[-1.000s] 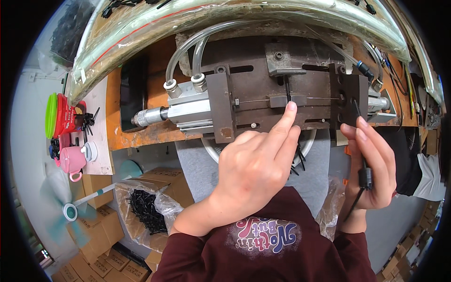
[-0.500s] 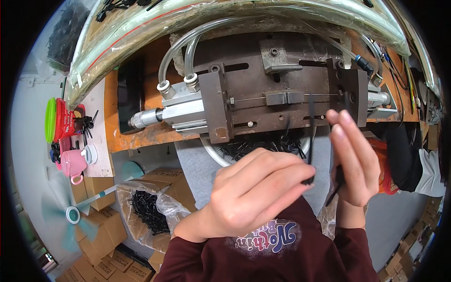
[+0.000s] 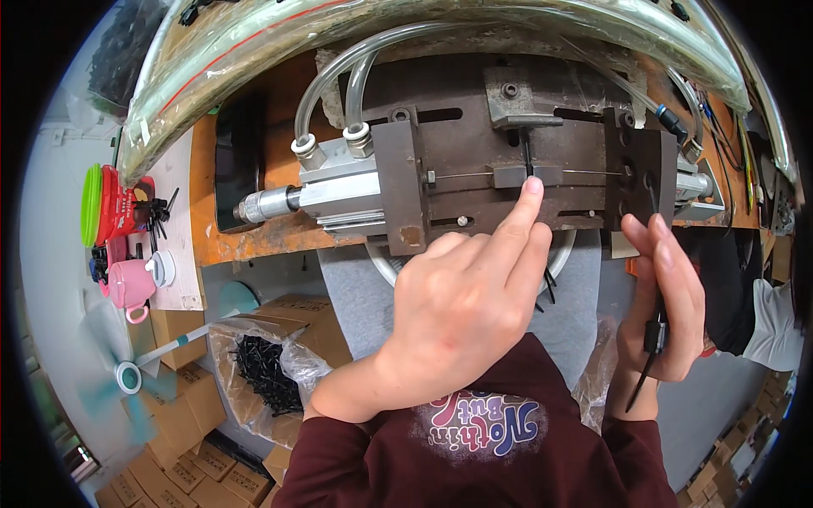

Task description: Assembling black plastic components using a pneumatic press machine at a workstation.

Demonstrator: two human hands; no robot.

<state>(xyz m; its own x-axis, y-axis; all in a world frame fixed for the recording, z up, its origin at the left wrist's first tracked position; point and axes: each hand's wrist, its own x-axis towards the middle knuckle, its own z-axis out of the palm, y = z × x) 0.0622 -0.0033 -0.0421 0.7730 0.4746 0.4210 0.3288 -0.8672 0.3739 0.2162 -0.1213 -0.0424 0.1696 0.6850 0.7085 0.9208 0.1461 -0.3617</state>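
Observation:
My left hand [image 3: 466, 288] reaches to the dark metal fixture [image 3: 461, 199], its index finger stretched out. The fingertip presses at the slot between two small blocks [image 3: 509, 176], where a thin black strip [image 3: 528, 148] stands upright in view; its lower end is hidden by the finger. The left thumb is out of sight. My right hand [image 3: 673, 300], to the right of the fixture's front edge, holds a black cable tie [image 3: 655, 336] with a blocky head and a narrow tail along the palm. Thin rods run from both sides to the blocks.
Air cylinders [image 3: 343, 196] with clear hoses [image 3: 326, 80] flank the fixture. Below, a white-rimmed container [image 3: 381, 267] is partly covered by my hand. A bag of black pieces [image 3: 267, 372] sits in a carton at left, near a fan [image 3: 127, 378] and pink cup [image 3: 131, 284].
My left hand has moved up to the blocks, and a black strip now sits between them. My right hand has shifted slightly right and down, with its cable tie more visible.

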